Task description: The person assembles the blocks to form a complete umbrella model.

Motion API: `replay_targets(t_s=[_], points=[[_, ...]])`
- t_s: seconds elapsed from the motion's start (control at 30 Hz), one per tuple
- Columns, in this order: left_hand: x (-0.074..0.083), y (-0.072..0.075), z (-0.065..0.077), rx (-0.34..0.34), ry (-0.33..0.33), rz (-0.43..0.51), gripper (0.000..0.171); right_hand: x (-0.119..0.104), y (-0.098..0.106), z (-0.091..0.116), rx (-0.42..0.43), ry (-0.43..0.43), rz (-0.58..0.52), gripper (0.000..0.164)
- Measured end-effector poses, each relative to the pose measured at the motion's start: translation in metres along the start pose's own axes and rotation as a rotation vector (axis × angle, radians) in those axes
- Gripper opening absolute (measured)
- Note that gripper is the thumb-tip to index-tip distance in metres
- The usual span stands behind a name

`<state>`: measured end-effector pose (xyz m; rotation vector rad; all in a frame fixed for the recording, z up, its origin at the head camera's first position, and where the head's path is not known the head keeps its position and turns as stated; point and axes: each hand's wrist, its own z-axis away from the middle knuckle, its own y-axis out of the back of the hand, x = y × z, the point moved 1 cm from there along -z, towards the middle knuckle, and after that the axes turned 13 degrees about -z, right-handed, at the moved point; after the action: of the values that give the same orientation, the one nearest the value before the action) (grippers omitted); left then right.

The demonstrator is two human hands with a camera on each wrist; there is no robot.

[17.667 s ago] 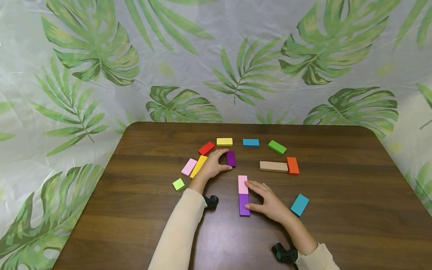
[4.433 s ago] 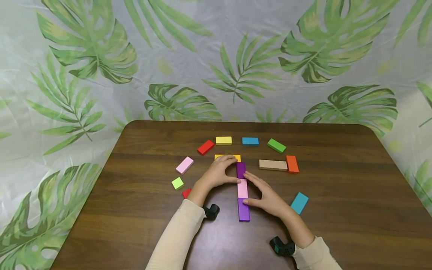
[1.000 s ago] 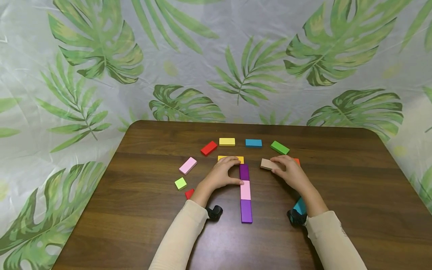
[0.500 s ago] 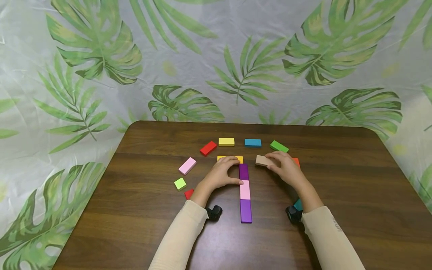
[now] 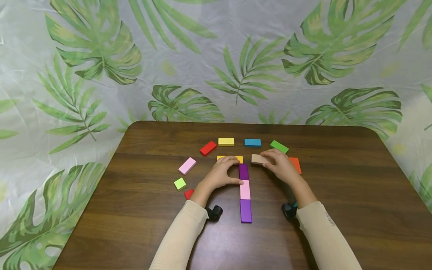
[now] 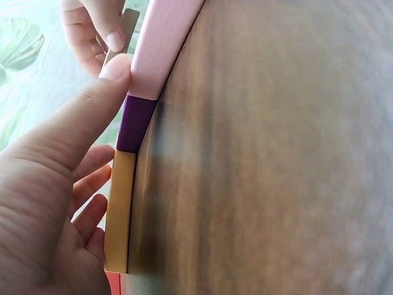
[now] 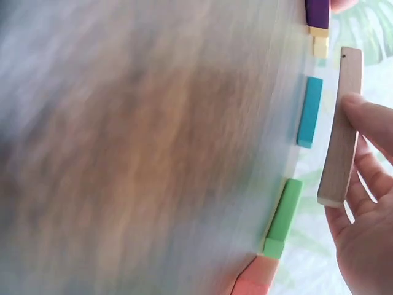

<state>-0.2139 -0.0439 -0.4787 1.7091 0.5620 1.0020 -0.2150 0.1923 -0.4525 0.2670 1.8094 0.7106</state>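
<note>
Mid-frame, the left hand (image 5: 218, 174) lay spread-fingered; the right hand (image 5: 282, 168) pinched the tan block (image 5: 258, 159), judged light, rigid, best held mid-length.

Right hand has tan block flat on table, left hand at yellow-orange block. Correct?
Not flat on the table: the right wrist view shows the right hand holding the tan block raised clear of it. Left hand at the yellow-orange block stands.

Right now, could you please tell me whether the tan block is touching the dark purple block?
No, the head view shows a visible gap between the tan block and the dark purple block.
</note>
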Motion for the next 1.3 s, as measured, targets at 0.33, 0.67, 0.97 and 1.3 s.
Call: replay_targets(t_s=[0.33,0.67,0.97,1.3], points=[[0.0,0.0,0.0,-0.003,-0.003,0.01,0.069,0.003,-0.007,-0.007,-0.02,-0.023,0.008,0.031],[0.0,0.0,0.0,-0.01,0.001,0.0,0.069,0.008,-0.015,-0.013,-0.037,-0.03,0.02,0.031],[0.001,0.002,0.0,-0.015,0.001,-0.001,0.07,0.011,-0.02,-0.018,-0.056,-0.047,-0.001,0.031],[0.001,0.002,0.0,-0.031,-0.001,-0.006,0.072,0.008,-0.023,-0.021,-0.08,-0.061,-0.023,0.032]])
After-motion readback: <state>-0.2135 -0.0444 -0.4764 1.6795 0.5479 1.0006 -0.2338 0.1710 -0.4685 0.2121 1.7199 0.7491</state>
